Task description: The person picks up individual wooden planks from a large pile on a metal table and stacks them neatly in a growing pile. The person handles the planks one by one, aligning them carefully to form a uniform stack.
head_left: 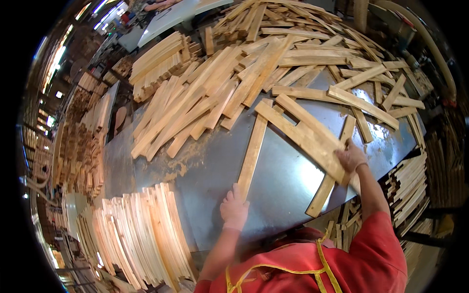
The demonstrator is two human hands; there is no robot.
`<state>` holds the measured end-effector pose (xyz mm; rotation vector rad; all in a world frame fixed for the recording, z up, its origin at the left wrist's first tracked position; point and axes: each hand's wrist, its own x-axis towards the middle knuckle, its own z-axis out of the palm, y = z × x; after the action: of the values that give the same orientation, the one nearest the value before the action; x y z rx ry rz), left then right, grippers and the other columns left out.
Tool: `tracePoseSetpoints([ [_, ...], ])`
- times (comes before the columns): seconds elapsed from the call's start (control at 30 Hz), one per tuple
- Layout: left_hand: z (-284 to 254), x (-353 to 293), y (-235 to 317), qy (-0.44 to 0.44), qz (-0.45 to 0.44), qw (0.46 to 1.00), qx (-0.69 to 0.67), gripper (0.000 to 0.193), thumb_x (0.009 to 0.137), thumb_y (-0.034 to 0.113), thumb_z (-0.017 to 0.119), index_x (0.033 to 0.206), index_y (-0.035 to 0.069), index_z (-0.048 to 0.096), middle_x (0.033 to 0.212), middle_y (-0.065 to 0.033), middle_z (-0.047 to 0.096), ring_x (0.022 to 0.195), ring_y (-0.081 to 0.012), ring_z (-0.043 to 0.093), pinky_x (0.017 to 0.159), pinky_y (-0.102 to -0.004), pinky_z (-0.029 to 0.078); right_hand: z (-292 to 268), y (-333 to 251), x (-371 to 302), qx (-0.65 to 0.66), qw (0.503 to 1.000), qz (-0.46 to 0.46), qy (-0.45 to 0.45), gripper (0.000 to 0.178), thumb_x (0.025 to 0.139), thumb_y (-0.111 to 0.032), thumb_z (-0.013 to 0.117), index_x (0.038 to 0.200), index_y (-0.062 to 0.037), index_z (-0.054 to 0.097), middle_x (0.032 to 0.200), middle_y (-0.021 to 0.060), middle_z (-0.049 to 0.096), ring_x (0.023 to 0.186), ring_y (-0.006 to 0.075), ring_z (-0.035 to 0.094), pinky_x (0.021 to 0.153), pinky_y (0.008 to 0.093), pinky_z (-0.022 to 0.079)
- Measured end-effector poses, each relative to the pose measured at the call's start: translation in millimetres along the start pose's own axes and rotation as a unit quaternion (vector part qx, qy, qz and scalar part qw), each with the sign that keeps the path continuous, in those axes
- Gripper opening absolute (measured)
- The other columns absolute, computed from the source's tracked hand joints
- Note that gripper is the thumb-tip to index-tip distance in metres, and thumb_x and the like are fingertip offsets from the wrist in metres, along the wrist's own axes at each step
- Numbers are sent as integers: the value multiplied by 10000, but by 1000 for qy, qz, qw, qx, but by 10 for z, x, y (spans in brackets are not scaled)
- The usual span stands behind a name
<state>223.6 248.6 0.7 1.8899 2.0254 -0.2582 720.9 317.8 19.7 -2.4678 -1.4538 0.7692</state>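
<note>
- on a grey metal tabletop (pixel 273 195), a worker in a red shirt (pixel 303 266) with yellow-edged straps (pixel 322 261) handles wooden slats; both bare hands reach in over the tabletop's near edge
- the left hand (pixel 234 207), near the tabletop's front edge, touches the near end of a single slat (pixel 253 154), which lies lengthwise away from the worker; whether the fingers close around it, one cannot tell
- the right hand (pixel 351 157), over the tabletop's right part, is clamped on the near ends of paired slats (pixel 305 141); they overlap and slant toward the tabletop's middle, their far ends close to the single slat's far end
- a crossing slat (pixel 321 195) passes beneath the pair, its near end at the tabletop's front edge
- a broad heap of slats (pixel 215 93) covers the tabletop's far side; sawdust (pixel 183 168) is scattered on its left part
- a row of slats (pixel 144 229) stands by the tabletop's near left corner; another stack (pixel 408 190) sits beyond its right edge
</note>
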Motion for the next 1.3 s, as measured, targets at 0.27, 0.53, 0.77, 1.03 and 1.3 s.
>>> tracePoseSetpoints([
  [0.27, 352, -553, -424, -175, 12, 775, -607, 807, 985, 81, 660, 1672, -37, 255, 1646, -166, 449, 1358, -242, 569, 1049, -401, 535, 1391, -1300, -1471, 172, 976, -62, -117, 578, 880, -338, 747, 1398, -103, 639, 1120, 189, 777, 1045, 363, 747, 954, 435, 567],
  [0.53, 22, -1500, -1024, -144, -14, 571, -808, 677, 979, 19, 567, 1632, 8, 386, 1334, -64, 619, 1100, -157, 614, 905, -298, 532, 1951, -1993, -2051, 382, 905, -96, -159, 474, 882, -212, 719, 1308, -13, 656, 1121, 170, 776, 1030, 273, 746, 913, 372, 570],
  [0.77, 293, -2332, -1807, -86, -63, 583, -805, 743, 963, 38, 556, 1676, 59, 350, 1005, 18, 579, 829, -92, 547, 752, -274, 497, 2209, -2610, -3464, 72, 936, -154, -308, 890, 902, -280, 726, 1619, -10, 274, 1179, 291, 734, 1105, 417, 733, 960, 482, 577],
  [1.03, 326, -2554, -2145, 265, -104, 935, -210, 548, 976, 302, 628, 1434, 0, 613, 1437, -226, 593, 1348, -436, 527, 1122, -541, 427, 3369, -3451, -3975, 17, 783, -415, -463, 891, 943, -323, 647, 1651, 39, 244, 1229, 326, 711, 1144, 466, 701, 966, 493, 552],
  [1.3, 546, -1916, -1755, 214, -68, 959, -173, 707, 904, 344, 759, 1493, 11, 556, 1532, -237, 527, 1398, -414, 500, 1180, -500, 394, 2621, -2973, -2619, 242, 870, -401, -152, 607, 906, -280, 725, 1447, -42, 585, 1275, 198, 709, 1192, 412, 661, 1034, 501, 527],
])
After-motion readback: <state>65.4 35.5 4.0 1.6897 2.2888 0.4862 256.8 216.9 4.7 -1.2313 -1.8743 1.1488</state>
